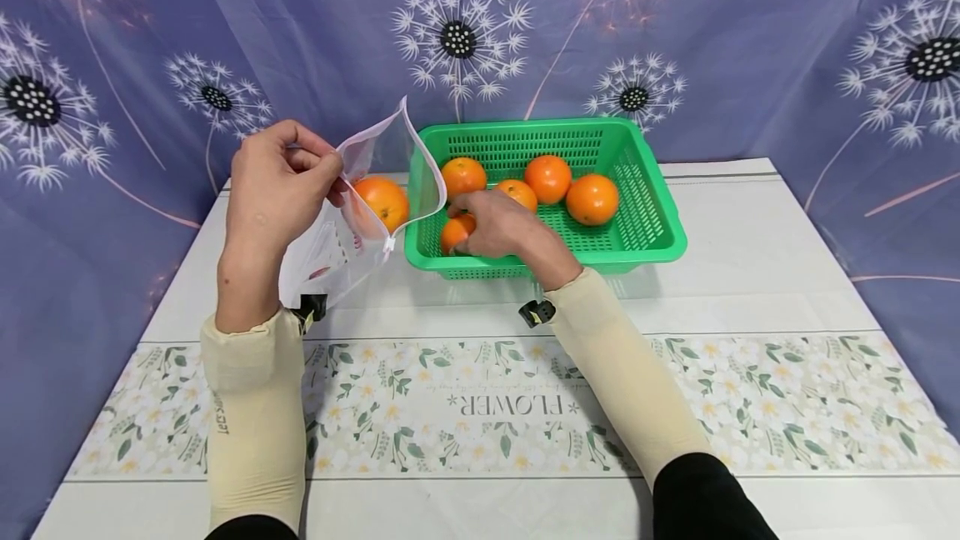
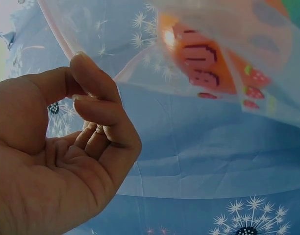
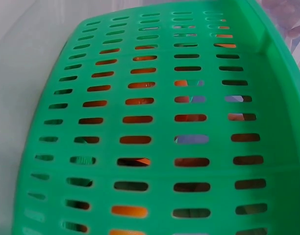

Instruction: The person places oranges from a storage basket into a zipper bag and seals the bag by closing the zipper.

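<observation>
My left hand (image 1: pixel 273 186) pinches the rim of a clear zip-top bag (image 1: pixel 423 152) between thumb and fingertips, and the bag's mouth gapes toward the basket. One orange (image 1: pixel 382 205) is inside the bag, showing through printed plastic in the left wrist view. My right hand (image 1: pixel 495 223) reaches over the near side of a green basket (image 1: pixel 648 232), its fingers and thumb curled round an orange (image 1: pixel 456 233) in the near left corner. Several other oranges lie in the basket. In the right wrist view the slotted basket wall (image 3: pixel 160 117) hides the right hand's fingers.
Under everything lies a white tablecloth (image 1: pixel 772 265) with a floral band (image 1: pixel 787 407) along its nearer part. A purple dandelion-print curtain (image 1: pixel 337 40) hangs right behind the basket and at both sides.
</observation>
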### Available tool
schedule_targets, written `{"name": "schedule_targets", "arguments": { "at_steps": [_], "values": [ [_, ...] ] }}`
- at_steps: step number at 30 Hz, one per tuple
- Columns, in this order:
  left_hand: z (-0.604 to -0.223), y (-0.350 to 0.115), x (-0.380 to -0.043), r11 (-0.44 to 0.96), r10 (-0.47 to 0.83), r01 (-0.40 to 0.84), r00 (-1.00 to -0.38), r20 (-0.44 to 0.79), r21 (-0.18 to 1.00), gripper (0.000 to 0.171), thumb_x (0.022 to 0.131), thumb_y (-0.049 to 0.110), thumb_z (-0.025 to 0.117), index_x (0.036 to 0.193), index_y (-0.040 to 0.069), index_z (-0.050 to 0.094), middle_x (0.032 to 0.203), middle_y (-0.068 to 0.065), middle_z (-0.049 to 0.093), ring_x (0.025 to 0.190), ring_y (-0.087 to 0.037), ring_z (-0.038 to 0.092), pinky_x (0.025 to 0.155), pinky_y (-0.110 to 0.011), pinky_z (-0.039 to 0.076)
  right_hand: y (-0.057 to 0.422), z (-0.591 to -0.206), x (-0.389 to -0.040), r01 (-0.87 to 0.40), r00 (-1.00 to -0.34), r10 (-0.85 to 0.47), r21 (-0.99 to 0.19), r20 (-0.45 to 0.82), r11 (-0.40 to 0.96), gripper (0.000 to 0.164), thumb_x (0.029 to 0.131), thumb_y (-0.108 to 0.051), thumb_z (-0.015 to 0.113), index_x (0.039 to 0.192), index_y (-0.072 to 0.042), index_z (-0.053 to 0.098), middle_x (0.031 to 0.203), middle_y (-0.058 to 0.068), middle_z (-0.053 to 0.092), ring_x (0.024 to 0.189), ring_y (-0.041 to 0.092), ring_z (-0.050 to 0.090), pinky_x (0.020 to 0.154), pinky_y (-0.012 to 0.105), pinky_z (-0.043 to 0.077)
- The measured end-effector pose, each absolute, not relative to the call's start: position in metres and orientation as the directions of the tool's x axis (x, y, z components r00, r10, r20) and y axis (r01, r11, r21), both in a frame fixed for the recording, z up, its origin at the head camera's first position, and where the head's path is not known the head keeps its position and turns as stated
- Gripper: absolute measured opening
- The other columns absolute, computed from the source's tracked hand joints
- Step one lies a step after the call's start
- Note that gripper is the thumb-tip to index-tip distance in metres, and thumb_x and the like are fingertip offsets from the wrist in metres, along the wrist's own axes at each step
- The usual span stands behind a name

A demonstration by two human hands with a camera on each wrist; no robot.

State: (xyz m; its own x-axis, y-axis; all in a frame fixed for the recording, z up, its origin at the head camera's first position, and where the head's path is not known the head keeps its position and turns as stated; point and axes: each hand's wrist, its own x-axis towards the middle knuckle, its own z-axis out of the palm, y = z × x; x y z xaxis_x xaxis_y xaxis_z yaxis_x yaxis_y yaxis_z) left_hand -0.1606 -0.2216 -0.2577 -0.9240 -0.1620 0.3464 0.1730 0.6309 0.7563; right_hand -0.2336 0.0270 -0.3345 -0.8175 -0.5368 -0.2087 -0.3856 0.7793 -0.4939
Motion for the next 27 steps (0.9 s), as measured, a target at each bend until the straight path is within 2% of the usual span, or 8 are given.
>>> {"name": "schedule_targets", "arguments": {
  "at_steps": [8,16,27],
  "values": [
    [-0.2573,-0.2225,-0.1621,0.636,-0.164,0.177,-0.920,0.356,0.751,0.009,0.099,0.018,0.064,0.097,0.011,0.070,0.063,0.015,0.070,0.057,-0.004,0.068,0.048,-0.026,0.038,0.0273,-0.3341,-0.2341,-0.409,-0.819,-0.547,-0.492,-0.174,0.768,0.052,0.093,-0.016,0.079,0.143,-0.014,0.063,0.133,0.006,0.067,0.112,0.028,0.058,0.098,0.042,0.049],
    [-0.2570,-0.2220,-0.1629,0.617,-0.174,0.176,-0.920,0.351,0.767,0.008,0.098,0.017,0.065,0.097,0.011,0.069,0.064,0.014,0.071,0.056,-0.004,0.069,0.052,-0.022,0.047,0.0281,-0.3342,-0.2339,-0.437,-0.816,-0.562,-0.491,-0.135,0.754,0.048,0.092,-0.015,0.079,0.138,-0.013,0.066,0.119,0.005,0.069,0.103,0.028,0.058,0.092,0.041,0.049],
    [-0.2571,-0.2211,-0.1618,0.615,-0.171,0.175,-0.922,0.347,0.769,0.007,0.098,0.017,0.064,0.097,0.011,0.069,0.065,0.014,0.071,0.057,-0.005,0.069,0.050,-0.023,0.047,0.0295,-0.3317,-0.2326,-0.437,-0.822,-0.556,-0.492,-0.120,0.752,0.051,0.090,-0.018,0.082,0.138,-0.013,0.065,0.125,0.005,0.069,0.109,0.027,0.059,0.097,0.042,0.050]
  ]
}}
